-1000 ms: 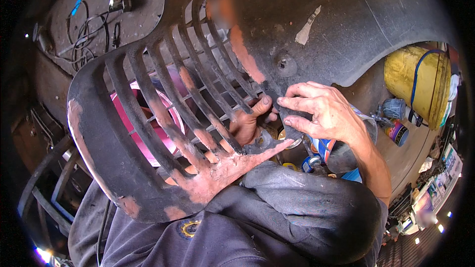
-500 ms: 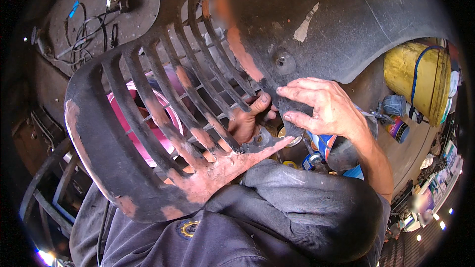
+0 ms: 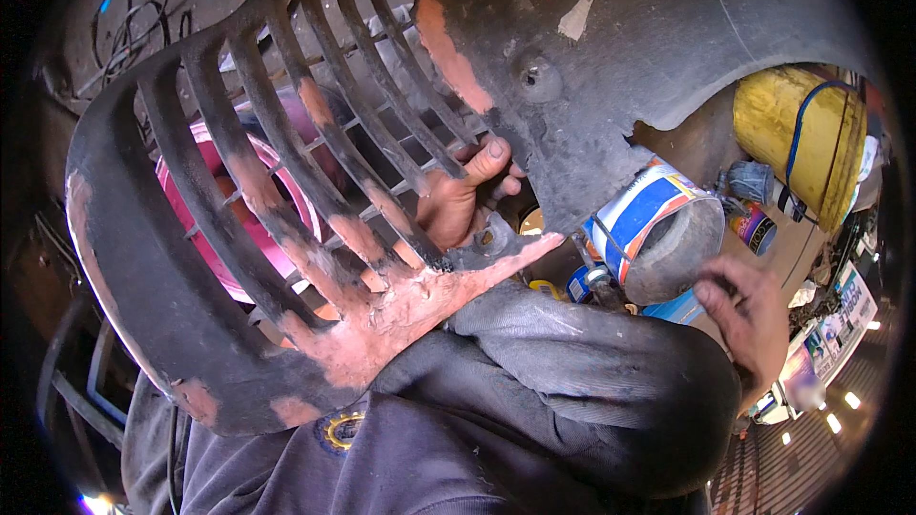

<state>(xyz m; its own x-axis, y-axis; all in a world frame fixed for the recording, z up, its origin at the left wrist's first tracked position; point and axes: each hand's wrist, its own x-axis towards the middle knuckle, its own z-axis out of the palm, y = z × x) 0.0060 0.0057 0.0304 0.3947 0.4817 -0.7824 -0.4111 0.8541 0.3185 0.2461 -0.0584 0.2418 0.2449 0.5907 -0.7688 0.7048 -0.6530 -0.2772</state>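
Observation:
A large grey slatted grille panel (image 3: 315,162), sanded and blotched with orange primer, rests over my lap and fills most of the view. My left hand (image 3: 463,195) reaches through behind the slats and grips the panel's edge near its lower corner. My right hand (image 3: 754,310) hangs apart from the panel at the lower right, fingers loosely curled, next to an open tin can (image 3: 658,229) with a blue, white and orange label. I cannot make out anything in that hand.
A pink round tub (image 3: 243,215) shows through the slats. A yellow drum (image 3: 797,138) with a blue cord stands at the right, with small cans (image 3: 754,224) beside it. Cables (image 3: 124,33) lie on the floor at the upper left. My dark trousers (image 3: 572,381) cover the foreground.
My right hand has left the panel's edge and moved down to the right, beside the tin can. The panel has shifted closer and upward. The left hand keeps its grip.

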